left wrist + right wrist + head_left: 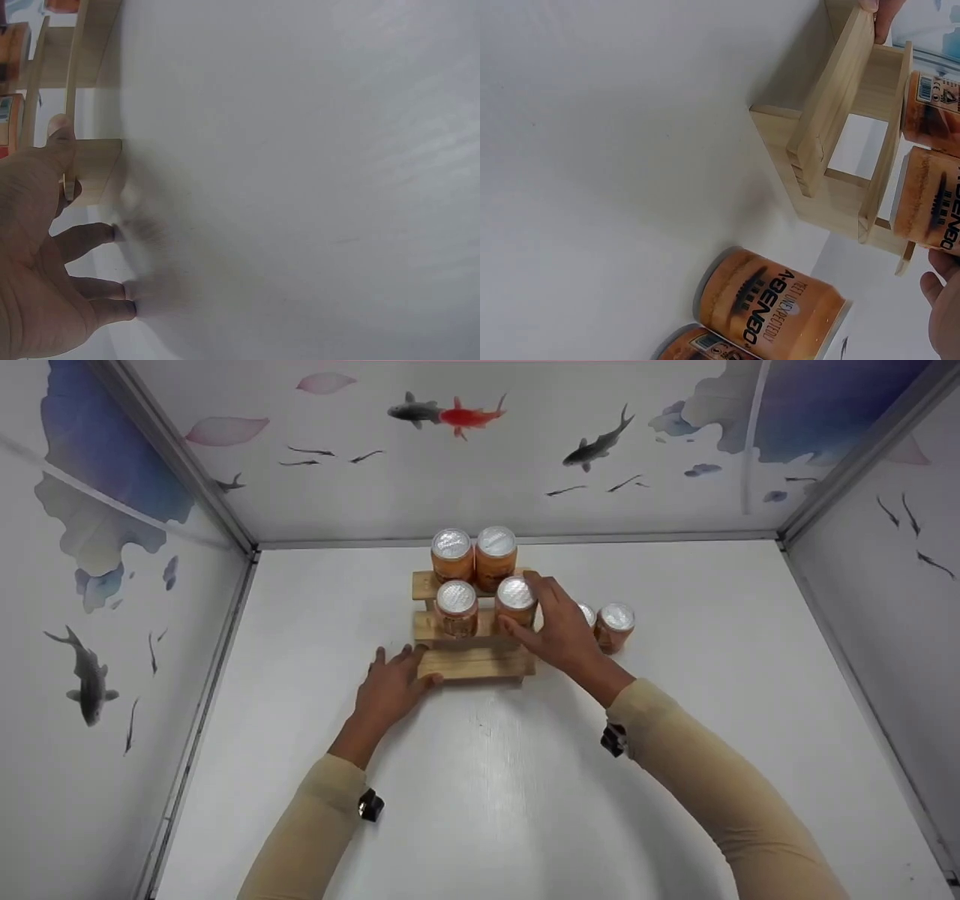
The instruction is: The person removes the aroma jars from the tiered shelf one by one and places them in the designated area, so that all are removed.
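A stepped wooden rack [472, 664] stands on the white table. Two orange cans with silver lids, one of them the back can [495, 559], sit on its top step. On the middle step a left can [457, 611] stands beside the held can [516, 604]. My right hand [559, 626] grips that can from the right, thumb in front; its label shows in the right wrist view. With thumb and a finger, my left hand [386, 690] pinches the left end of the rack's lowest board [71, 97]; its other fingers are spread towards the table.
Two more orange cans stand on the table right of the rack: a near can [616, 626] and another partly hidden behind my right hand. White panels printed with fish enclose the table, the back wall [480, 480] close behind the rack.
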A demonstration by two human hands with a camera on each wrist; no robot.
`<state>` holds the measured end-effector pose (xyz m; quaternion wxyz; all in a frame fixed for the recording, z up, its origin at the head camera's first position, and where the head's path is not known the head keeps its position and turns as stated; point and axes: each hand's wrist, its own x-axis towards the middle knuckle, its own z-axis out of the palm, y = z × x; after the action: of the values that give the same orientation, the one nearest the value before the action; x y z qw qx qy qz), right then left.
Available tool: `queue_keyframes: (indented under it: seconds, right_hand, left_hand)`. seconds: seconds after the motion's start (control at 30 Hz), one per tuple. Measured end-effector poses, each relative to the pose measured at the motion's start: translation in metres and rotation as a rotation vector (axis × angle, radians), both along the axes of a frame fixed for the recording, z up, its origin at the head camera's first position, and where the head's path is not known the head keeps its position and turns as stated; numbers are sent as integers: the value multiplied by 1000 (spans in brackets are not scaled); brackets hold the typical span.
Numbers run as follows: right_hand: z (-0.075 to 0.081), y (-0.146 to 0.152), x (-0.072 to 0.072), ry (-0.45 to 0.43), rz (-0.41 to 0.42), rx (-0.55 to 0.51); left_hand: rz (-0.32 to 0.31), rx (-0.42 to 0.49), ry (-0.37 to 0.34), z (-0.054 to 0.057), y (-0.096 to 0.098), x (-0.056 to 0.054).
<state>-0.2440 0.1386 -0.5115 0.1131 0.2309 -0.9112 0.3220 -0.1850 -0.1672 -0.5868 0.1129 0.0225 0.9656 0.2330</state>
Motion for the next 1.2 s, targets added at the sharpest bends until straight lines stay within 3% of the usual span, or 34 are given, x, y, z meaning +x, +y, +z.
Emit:
queue_keyframes:
  seconds: [0.43,0.73,1.0,1.2]
  right_hand:
    - [5,29,-3,47,-59,-19]
    - [13,51,-5,20,-93,-31]
    - [16,71,-11,77,-133,-32]
    - [16,87,-12,60,-160,-29]
  left_hand:
    - [4,12,-13,1,-1,0]
    - [8,12,-16,1,0,0]
    - [12,18,-6,2,0,0]
    - [18,14,-15,0,0,0]
